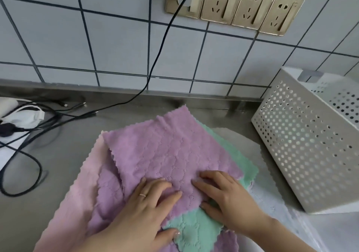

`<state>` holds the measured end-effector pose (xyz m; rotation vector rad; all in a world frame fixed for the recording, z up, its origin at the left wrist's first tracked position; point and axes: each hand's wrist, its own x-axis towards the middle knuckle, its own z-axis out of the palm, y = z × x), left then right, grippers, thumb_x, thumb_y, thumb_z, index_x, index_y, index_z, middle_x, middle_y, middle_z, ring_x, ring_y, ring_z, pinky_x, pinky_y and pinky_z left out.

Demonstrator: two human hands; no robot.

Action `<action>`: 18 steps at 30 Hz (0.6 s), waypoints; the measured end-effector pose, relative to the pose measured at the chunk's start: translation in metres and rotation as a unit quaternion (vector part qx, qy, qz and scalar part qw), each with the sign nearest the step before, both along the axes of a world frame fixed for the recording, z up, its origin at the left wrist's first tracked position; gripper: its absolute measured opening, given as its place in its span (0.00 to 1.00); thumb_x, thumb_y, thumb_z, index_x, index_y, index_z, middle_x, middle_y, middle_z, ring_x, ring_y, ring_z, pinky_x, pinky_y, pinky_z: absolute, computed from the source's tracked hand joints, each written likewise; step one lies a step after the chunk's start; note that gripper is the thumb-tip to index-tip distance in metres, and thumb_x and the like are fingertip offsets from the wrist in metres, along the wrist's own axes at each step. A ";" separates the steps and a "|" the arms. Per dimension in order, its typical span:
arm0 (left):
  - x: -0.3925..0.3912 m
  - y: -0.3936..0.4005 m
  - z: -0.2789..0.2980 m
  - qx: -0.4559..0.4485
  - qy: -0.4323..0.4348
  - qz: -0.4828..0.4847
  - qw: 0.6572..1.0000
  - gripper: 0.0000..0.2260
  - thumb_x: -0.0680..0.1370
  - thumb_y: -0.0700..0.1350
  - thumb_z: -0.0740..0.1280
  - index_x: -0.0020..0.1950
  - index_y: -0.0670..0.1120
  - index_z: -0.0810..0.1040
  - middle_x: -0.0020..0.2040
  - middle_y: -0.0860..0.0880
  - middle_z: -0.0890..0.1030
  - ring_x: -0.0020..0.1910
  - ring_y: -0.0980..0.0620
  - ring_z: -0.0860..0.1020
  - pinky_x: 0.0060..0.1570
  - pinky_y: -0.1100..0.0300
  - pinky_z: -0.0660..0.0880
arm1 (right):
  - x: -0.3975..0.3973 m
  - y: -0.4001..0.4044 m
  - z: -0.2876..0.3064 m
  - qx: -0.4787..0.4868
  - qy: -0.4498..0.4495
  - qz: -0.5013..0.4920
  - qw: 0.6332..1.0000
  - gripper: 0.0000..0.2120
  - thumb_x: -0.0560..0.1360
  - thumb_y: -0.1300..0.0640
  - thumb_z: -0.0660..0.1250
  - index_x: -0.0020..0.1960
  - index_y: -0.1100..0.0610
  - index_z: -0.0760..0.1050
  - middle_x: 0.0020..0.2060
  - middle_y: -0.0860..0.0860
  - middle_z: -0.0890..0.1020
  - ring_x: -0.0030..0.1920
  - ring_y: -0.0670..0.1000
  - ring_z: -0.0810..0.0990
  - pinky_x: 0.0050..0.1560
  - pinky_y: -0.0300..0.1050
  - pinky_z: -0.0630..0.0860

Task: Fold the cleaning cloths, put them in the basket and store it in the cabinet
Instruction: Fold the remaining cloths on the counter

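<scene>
Soft, even daylight, faint shadows, slight overall blur, and wide-angle bending at the edges.

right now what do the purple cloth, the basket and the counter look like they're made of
Purple cloth: soft, fleecy fabric, probably microfibre; matte nap, stitched pattern and zigzag-cut edges show.
Basket: rigid white sheet punched with round holes, matte; painted metal or plastic, hard to tell which.
Counter: looks like brushed stainless steel; grey, dull sheen, with a folded upstand against the tiles.
</scene>
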<state>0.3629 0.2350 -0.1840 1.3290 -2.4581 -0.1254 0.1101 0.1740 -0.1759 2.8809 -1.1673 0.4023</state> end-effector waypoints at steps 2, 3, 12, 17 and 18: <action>0.006 -0.012 0.000 0.001 -0.016 0.003 1.000 0.30 0.67 0.67 0.60 0.65 0.53 0.71 0.59 0.52 0.72 0.60 0.54 0.69 0.64 0.50 0.69 | 0.005 -0.012 -0.003 -0.028 -0.003 -0.007 1.000 0.24 0.71 0.42 0.63 0.65 0.47 0.73 0.58 0.50 0.77 0.56 0.51 0.78 0.53 0.46 0.78; 0.007 -0.019 0.005 0.009 -0.035 0.009 0.999 0.30 0.69 0.67 0.58 0.66 0.54 0.70 0.60 0.53 0.71 0.62 0.55 0.67 0.64 0.52 0.70 | 0.008 -0.018 -0.003 -0.039 0.000 -0.011 0.999 0.23 0.71 0.42 0.62 0.65 0.47 0.73 0.58 0.50 0.77 0.55 0.51 0.79 0.52 0.46 0.78; 0.028 -0.035 0.029 0.058 -0.002 0.089 0.994 0.18 0.80 0.52 0.57 0.71 0.59 0.65 0.67 0.64 0.67 0.67 0.65 0.65 0.67 0.67 0.61 | 0.014 -0.043 0.009 -0.088 0.028 -0.072 0.993 0.18 0.75 0.53 0.57 0.62 0.47 0.76 0.57 0.45 0.80 0.55 0.51 0.80 0.47 0.45 0.79; 0.034 -0.018 0.032 -0.010 -0.025 0.208 0.978 0.11 0.80 0.48 0.60 0.58 0.54 0.79 0.55 0.56 0.81 0.52 0.55 0.78 0.53 0.55 0.75 | -0.007 -0.053 0.019 -0.021 0.086 -0.271 0.959 0.19 0.75 0.63 0.56 0.60 0.46 0.75 0.56 0.49 0.79 0.56 0.54 0.77 0.47 0.47 0.76; 0.032 -0.014 0.035 -0.003 0.011 0.219 0.976 0.11 0.79 0.46 0.61 0.58 0.53 0.80 0.53 0.54 0.82 0.50 0.53 0.79 0.52 0.55 0.75 | -0.008 -0.052 0.025 -0.025 0.081 -0.291 0.953 0.18 0.75 0.63 0.56 0.58 0.48 0.76 0.53 0.50 0.80 0.52 0.55 0.78 0.42 0.45 0.74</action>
